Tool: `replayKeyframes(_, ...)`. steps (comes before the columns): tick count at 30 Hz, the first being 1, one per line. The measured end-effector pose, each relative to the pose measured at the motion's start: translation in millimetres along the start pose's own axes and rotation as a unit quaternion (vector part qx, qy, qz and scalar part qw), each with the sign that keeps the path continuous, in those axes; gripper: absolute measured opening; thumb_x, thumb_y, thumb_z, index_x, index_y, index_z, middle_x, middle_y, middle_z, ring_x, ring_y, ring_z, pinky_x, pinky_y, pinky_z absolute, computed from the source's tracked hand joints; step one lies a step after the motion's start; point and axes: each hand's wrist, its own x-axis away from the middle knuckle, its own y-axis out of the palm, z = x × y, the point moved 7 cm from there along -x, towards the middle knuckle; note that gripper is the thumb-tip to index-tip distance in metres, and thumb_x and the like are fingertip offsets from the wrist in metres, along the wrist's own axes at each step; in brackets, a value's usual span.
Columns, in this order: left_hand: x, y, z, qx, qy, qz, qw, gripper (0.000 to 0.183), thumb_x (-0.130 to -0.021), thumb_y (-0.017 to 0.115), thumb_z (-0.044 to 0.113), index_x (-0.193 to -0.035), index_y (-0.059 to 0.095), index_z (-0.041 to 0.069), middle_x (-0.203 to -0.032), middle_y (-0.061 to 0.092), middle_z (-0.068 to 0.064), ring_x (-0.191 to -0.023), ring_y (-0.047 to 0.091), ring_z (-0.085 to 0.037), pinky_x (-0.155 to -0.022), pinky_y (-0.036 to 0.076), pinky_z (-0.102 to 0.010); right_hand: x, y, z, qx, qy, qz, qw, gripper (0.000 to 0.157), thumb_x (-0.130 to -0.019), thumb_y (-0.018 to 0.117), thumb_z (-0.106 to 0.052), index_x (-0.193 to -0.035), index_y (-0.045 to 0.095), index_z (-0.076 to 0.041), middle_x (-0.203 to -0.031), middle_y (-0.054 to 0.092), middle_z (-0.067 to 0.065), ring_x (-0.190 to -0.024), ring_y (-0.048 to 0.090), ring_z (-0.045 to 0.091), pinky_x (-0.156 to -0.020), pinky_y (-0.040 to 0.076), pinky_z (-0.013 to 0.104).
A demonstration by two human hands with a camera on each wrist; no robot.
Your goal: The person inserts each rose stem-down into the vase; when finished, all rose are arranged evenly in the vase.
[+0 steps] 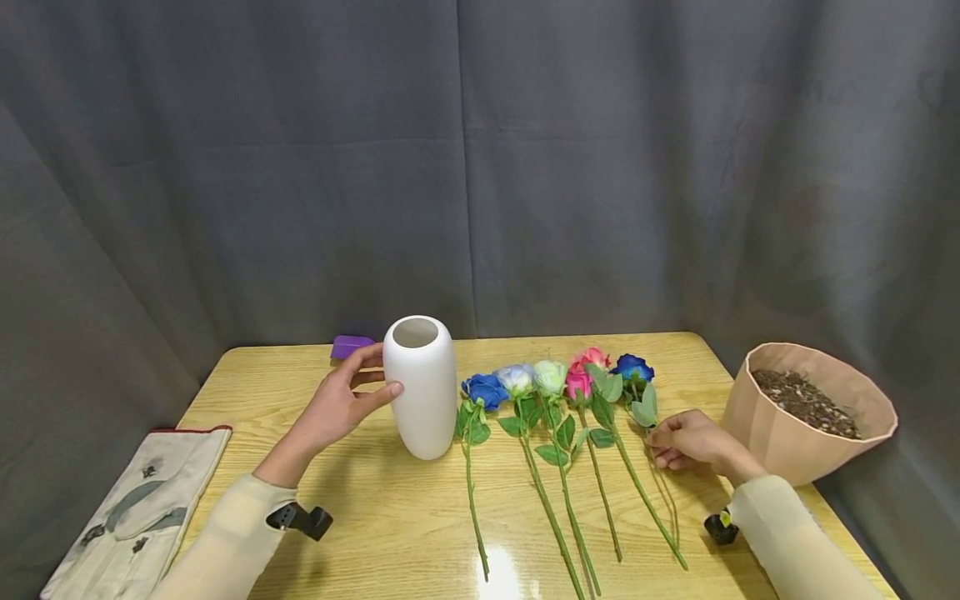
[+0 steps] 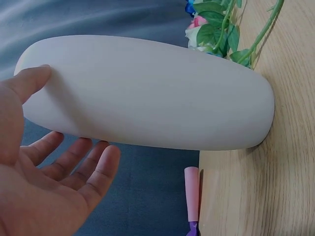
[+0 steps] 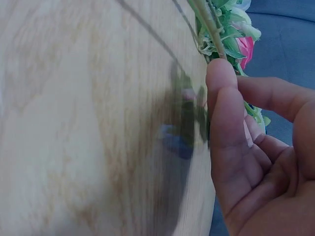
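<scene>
A tall white vase (image 1: 423, 400) stands upright left of the table's middle. My left hand (image 1: 337, 408) holds it near the top, thumb on the front and fingers around its left side. At the right, my right hand (image 1: 692, 446) pinches the thin stem of a dark blue rose (image 1: 632, 367) between thumb and forefinger. Side by side between the hands lie another blue rose (image 1: 484, 390), a pale blue rose (image 1: 516, 379), a whitish-green rose (image 1: 551, 377) and two pink roses (image 1: 578, 383), stems toward me. The right wrist view shows the pinched stem (image 3: 209, 27) close up.
A ribbed peach flowerpot (image 1: 772, 421) with soil (image 1: 806, 404) stands at the right edge. Behind the vase lies a small tool with a purple blade (image 1: 349, 346) and pink handle (image 2: 192, 194). Folded beige cloth (image 1: 142, 508) lies front left; a grey curtain (image 1: 337, 183) hangs behind.
</scene>
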Motion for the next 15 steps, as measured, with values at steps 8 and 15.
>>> replayKeyframes(8, 2.3, 0.7, 0.9, 0.001, -0.01, -0.001, 1.0, 0.073, -0.09, 0.073, 0.043, -0.15, 0.039, 0.022, -0.145, 0.051, -0.01, -0.131, 0.055, -0.035, -0.098, 0.054, -0.052, 0.6, -3.1, -7.4, 0.001, -0.025, 0.0, 1.0, 0.026, -0.101, 0.057, -0.016, -0.103, 0.065, 0.009, -0.081, 0.07, 0.005, -0.072, 0.069, 0.013, -0.064, 0.06, 0.028)
replayKeyframes(15, 2.0, 1.2, 2.2, 0.002, -0.003, -0.003, 1.0, 0.071, -0.092, 0.072, 0.04, -0.151, 0.038, 0.019, -0.146, 0.051, -0.013, -0.132, 0.054, -0.037, -0.099, 0.054, -0.052, 0.1, -4.3, -17.4, -0.001, -0.042, 0.009, 0.999, 0.026, -0.102, 0.056, -0.016, -0.102, 0.063, 0.008, -0.085, 0.067, 0.006, -0.075, 0.07, 0.014, -0.067, 0.06, 0.029)
